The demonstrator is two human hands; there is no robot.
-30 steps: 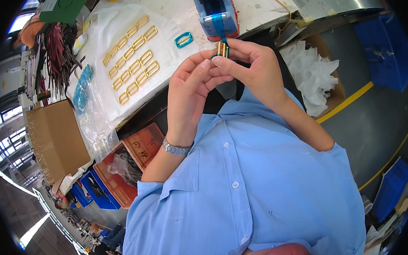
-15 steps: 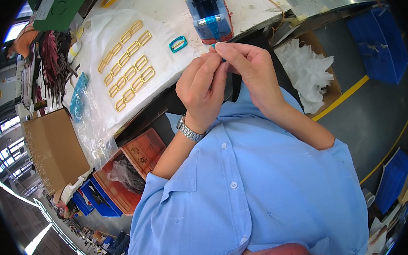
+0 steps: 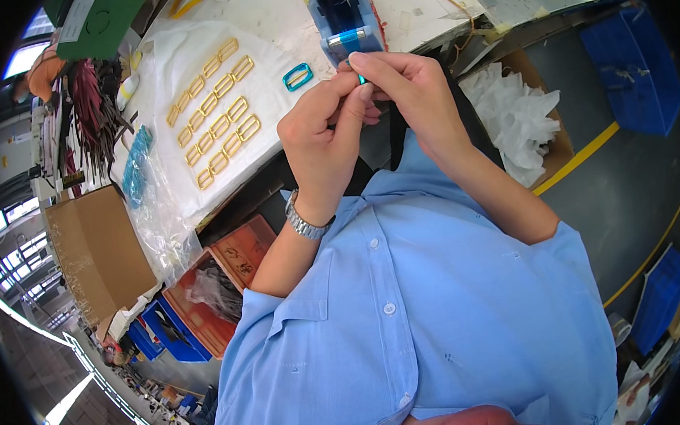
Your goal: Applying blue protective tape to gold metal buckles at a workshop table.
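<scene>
My left hand (image 3: 323,124) and right hand (image 3: 410,91) meet just in front of the tape dispenser (image 3: 344,25), fingers pinched together. Between the fingertips shows a shiny teal-blue sliver of what looks like a buckle (image 3: 361,79); most of it is hidden by the fingers. Blue tape (image 3: 356,37) lies over the dispenser's front end. To the left, on the white sheet, sits a slide buckle covered in blue (image 3: 297,77), its middle bar gold. Beyond it, several bare gold slide buckles (image 3: 210,98) are laid out in slanting rows.
A clear bag with blue material (image 3: 136,166) hangs at the table's left edge, near a cardboard box (image 3: 101,246). An orange crate (image 3: 241,250) stands below the table. On the right are a box of crumpled white sheeting (image 3: 517,120) and a blue bin (image 3: 635,74).
My left hand has shifted slightly left and its wrist has turned. The blue tape that ran from the dispenser down toward my fingers no longer shows between them.
</scene>
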